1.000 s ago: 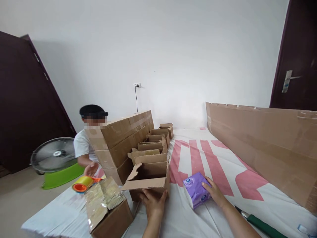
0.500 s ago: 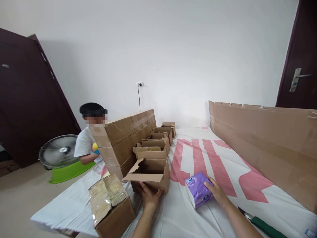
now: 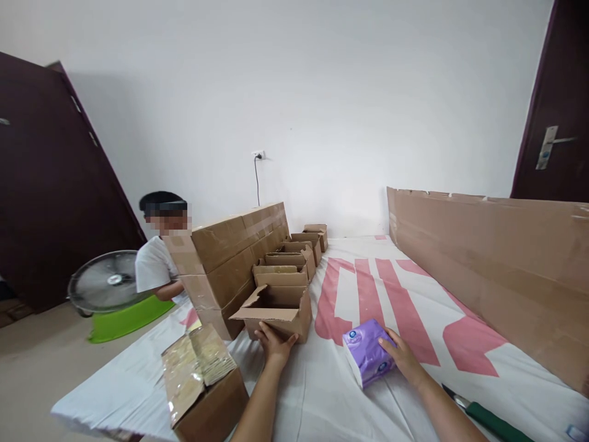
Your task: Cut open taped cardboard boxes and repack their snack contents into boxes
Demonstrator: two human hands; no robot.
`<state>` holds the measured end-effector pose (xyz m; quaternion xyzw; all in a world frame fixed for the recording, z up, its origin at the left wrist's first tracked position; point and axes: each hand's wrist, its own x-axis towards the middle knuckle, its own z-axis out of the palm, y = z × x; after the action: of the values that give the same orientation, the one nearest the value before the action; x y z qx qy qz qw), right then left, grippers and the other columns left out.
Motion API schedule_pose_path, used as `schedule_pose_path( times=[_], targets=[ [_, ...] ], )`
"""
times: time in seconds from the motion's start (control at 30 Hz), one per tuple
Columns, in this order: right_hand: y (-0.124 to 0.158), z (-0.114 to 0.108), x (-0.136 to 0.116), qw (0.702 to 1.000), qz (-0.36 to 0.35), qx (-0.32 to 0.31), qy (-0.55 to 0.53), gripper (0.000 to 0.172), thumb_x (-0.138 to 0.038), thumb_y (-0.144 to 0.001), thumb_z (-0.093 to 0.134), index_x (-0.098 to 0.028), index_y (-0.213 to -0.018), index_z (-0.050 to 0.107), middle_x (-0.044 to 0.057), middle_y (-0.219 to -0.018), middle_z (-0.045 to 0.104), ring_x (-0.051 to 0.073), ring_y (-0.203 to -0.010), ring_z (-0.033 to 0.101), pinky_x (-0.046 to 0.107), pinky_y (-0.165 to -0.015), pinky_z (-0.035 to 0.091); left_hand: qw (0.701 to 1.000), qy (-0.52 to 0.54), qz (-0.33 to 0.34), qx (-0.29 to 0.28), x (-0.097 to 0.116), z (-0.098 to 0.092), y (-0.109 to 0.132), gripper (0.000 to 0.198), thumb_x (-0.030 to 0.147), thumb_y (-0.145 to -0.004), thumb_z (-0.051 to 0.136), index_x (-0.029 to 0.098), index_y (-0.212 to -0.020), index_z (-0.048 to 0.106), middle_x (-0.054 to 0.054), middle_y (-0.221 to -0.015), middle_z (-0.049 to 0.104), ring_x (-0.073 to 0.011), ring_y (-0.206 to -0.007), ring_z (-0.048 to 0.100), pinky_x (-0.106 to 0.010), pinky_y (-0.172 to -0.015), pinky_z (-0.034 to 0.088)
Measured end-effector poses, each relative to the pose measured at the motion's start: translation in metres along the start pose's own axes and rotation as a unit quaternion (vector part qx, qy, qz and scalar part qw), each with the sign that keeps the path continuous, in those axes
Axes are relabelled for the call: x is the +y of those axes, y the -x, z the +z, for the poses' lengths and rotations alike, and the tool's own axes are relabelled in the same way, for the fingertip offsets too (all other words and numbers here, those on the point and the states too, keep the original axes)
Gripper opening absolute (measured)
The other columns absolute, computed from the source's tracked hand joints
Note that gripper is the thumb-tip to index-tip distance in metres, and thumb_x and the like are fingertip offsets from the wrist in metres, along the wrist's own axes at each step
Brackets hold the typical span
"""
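My left hand [image 3: 275, 348] lies with spread fingers against the near side of an open cardboard box [image 3: 281, 315]. This box stands at the front of a row of open cardboard boxes [image 3: 301, 253], its flaps raised or folded outward. In my right hand [image 3: 403, 354] is a purple pack of tissues [image 3: 368, 351], gripped at its right side, with the thumb hidden or hard to make out. The pack rests on or just over the white and pink cloth [image 3: 322, 393].
A taped cardboard box [image 3: 209, 387] stands at the lower left. Stacked boxes [image 3: 225, 264] line the row's left side; a long cardboard panel [image 3: 488, 264] stands right. A green-handled knife [image 3: 492, 420] lies lower right. Beyond the stack are a person [image 3: 156, 264] and a fan [image 3: 108, 282].
My left hand and the front open box have moved away from me, closer to the row. The purple pack and my right hand stay nearly in place. The person has shifted slightly left.
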<state>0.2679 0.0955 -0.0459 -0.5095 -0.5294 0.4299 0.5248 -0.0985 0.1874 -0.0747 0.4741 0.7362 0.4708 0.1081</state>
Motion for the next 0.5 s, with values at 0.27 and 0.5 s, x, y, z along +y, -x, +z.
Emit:
schedule_pose_path(
  times=[0.27, 0.5],
  targets=[
    [0.000, 0.000, -0.002, 1.000, -0.013, -0.001, 0.017, 0.053, -0.055, -0.077, 0.062, -0.019, -0.115, 0.064, 0.010, -0.117, 0.069, 0.030, -0.111, 0.062, 0.041, -0.095, 0.048, 1.000, -0.002, -0.015, -0.007, 0.017, 0.003, -0.014, 0.121, 0.034, -0.063, 0.080, 0.004, -0.150, 0.000, -0.034, -0.155, 0.001, -0.0436, -0.145, 0.012, -0.049, -0.115, 0.026],
    [0.001, 0.001, 0.000, 0.998, -0.033, 0.013, 0.045, 0.051, -0.055, -0.078, 0.059, -0.020, -0.115, 0.063, 0.008, -0.114, 0.070, 0.029, -0.108, 0.063, 0.040, -0.094, 0.048, 0.999, -0.002, -0.022, -0.033, 0.040, 0.011, 0.016, 0.067, 0.033, -0.085, 0.063, 0.018, -0.144, 0.033, -0.013, -0.159, 0.016, -0.0385, -0.145, 0.016, -0.062, -0.115, 0.017]
  ],
)
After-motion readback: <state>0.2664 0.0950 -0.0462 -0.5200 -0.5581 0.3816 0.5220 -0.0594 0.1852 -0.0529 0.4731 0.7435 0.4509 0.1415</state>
